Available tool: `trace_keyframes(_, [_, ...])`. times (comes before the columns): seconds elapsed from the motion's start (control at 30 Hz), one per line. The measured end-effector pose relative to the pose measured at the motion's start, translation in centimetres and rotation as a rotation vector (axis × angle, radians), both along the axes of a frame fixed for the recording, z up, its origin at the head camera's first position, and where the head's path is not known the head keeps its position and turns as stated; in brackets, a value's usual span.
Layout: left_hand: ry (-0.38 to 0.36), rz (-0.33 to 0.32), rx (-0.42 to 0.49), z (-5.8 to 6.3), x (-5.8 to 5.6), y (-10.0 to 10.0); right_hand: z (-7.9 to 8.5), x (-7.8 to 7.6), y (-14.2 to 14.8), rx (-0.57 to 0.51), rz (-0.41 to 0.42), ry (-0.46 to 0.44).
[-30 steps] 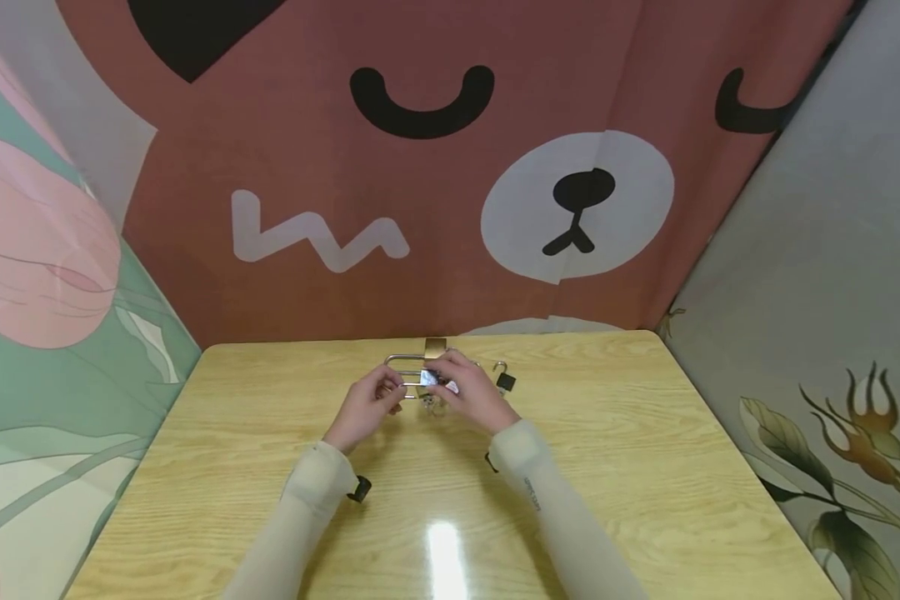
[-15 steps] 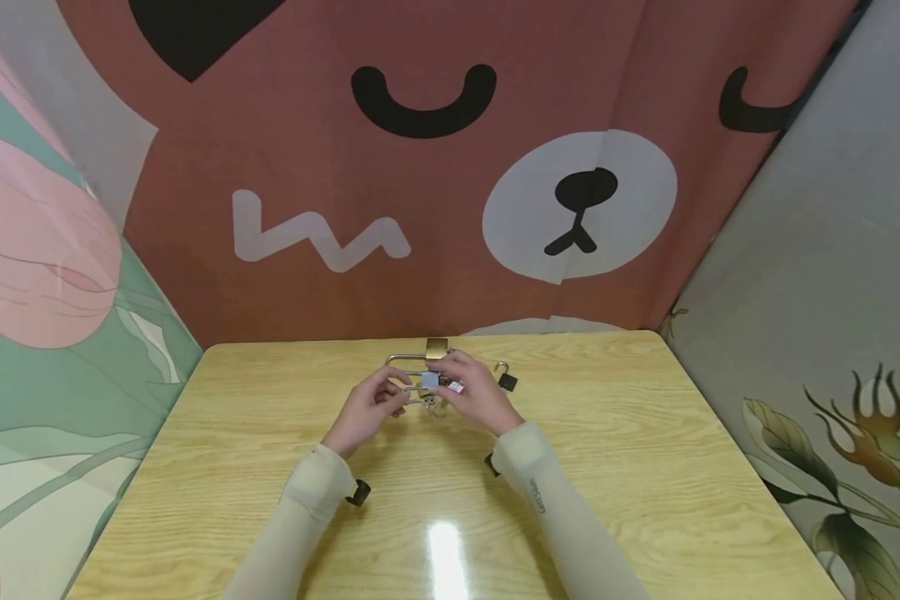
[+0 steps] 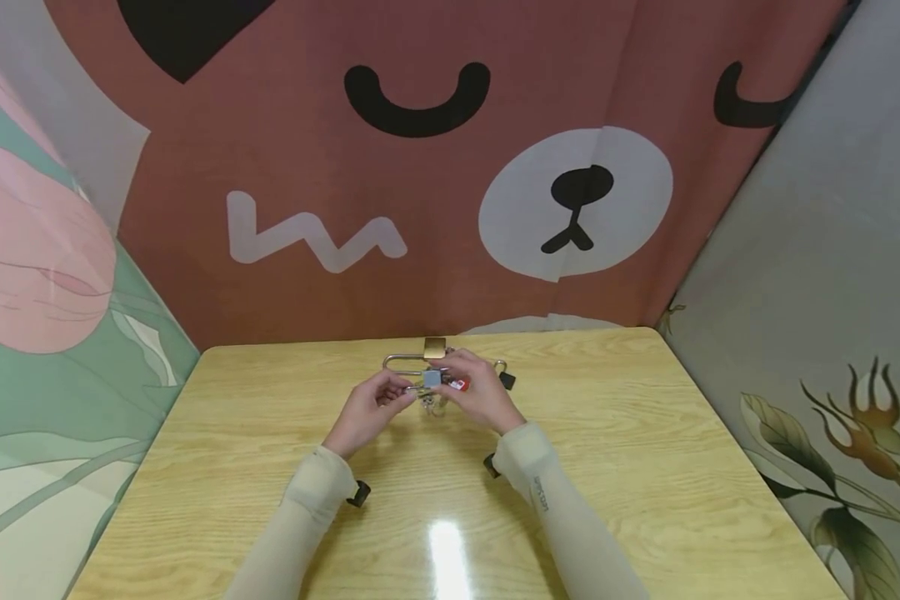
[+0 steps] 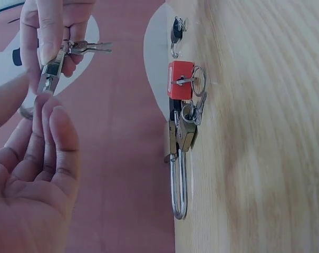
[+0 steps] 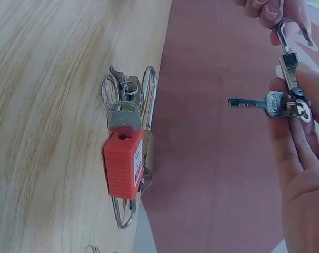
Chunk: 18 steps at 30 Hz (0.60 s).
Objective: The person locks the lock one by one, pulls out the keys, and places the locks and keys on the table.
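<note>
Above the table my right hand (image 3: 480, 398) holds a small silver padlock (image 3: 431, 378) by its body between thumb and fingers. Keys (image 5: 276, 104) on a ring hang from the padlock's lower end, one sticking out sideways in the right wrist view. The padlock's shackle (image 5: 281, 37) has one end free of the body. My left hand (image 3: 367, 412) pinches this shackle with thumb and fingertips, facing the right hand. In the left wrist view, the left fingers (image 4: 64, 129) reach the padlock's shackle end and partly cover it.
Behind the hands on the table lie a large brass padlock (image 3: 435, 347) with a long shackle, a red padlock (image 5: 125, 166) with a key, and a black padlock (image 3: 507, 381). More keys and rings lie among them. A bear-print curtain (image 3: 300, 300) hangs at the table's far edge.
The silver padlock has turned slightly in the right hand, its face now duller grey. The left fingers have shifted a little right along the shackle. More of the red padlock shows.
</note>
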State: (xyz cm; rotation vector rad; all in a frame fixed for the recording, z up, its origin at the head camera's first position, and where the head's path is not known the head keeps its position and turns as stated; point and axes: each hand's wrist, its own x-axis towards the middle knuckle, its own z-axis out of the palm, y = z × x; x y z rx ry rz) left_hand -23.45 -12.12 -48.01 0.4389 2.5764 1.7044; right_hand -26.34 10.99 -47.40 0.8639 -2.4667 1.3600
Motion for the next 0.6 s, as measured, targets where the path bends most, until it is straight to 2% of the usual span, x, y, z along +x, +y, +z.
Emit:
trace_keyframes(0.37, [0.016, 0.006, 0.072, -0.12, -0.53, 0.65, 0.07, 0.37, 0.40, -0.035, -0.008, -0.053])
trace_keyframes(0.6, [-0.014, 0.021, 0.114, -0.26, -0.69, 1.04, 0.04, 0.37, 0.45, -0.068, 0.015, -0.091])
